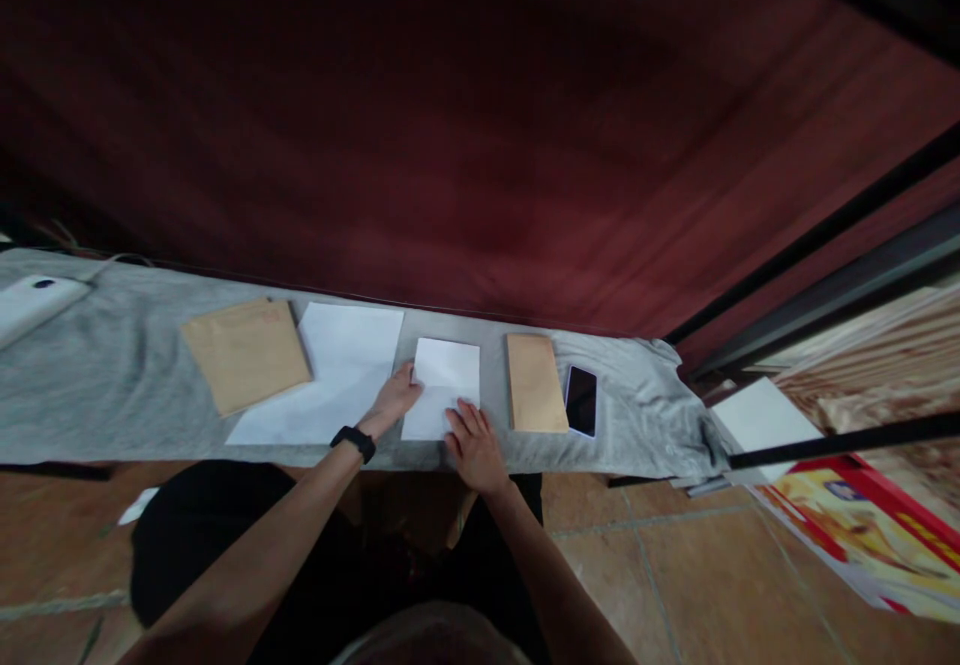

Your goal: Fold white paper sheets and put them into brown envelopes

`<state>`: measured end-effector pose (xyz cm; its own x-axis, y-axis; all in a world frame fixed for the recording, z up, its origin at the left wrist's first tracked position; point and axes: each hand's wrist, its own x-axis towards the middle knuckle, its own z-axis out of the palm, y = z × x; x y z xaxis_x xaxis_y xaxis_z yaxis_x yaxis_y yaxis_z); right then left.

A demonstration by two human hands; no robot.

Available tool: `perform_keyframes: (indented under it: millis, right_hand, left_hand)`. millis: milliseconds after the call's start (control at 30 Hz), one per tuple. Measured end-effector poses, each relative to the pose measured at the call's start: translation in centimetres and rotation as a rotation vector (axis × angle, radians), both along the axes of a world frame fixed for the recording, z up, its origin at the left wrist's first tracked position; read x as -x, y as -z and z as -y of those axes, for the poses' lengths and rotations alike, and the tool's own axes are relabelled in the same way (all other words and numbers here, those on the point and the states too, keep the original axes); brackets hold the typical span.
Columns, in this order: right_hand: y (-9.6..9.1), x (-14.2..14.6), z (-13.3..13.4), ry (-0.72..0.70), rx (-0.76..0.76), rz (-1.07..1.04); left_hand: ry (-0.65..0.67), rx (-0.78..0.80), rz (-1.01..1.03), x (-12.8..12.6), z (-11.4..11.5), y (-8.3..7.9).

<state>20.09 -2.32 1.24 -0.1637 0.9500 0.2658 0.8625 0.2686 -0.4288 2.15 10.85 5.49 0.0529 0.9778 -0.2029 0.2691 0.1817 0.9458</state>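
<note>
From the head view, we see a white paper [441,370] on the grey cloth-covered tabletop [150,365], lying between its far and near edges and nearer its right-hand end than its left. A faint line crosses the paper about midway, so we judge that the step in hand is lining up or smoothing a creased sheet. The next move would call for keeping its sides square and pressing evenly, without letting it slip on the soft cloth.

Our left hand [397,395] meets the paper's left side with curled fingers; we cannot tell whether they pinch the edge or merely press it. Our right hand [478,450] lies palm down, fingers loosely spread over the near right corner, grasping nothing.

The paper's long axis runs from the near edge towards the far edge, its far end leaning slightly right. We make out no print that would give it a top or bottom.

To the left, a larger white sheet [352,360] lies partly beneath brown envelopes [255,355]. To the right, apart from the paper, lies a single brown envelope [537,385], with a phone [581,401] just beside it, towards the right-hand end.
</note>
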Motion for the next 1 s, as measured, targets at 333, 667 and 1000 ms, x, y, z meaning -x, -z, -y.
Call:
perform_keyframes:
  millis: [333, 667, 1000]
  right_hand:
    - [1.4, 0.4, 0.2, 0.013, 0.007, 0.064]
    - [1.4, 0.3, 0.2, 0.007, 0.025, 0.052]
    - [1.1, 0.2, 0.5, -0.008, 0.021, 0.057]
  left_hand:
    - [0.512, -0.620, -0.765, -4.3, 3.9, 2.6]
    - [0.555, -0.653, -0.852, -3.6, 2.3, 5.5]
    - [0.476, -0.683, -0.921, -1.0, 3.5, 5.6]
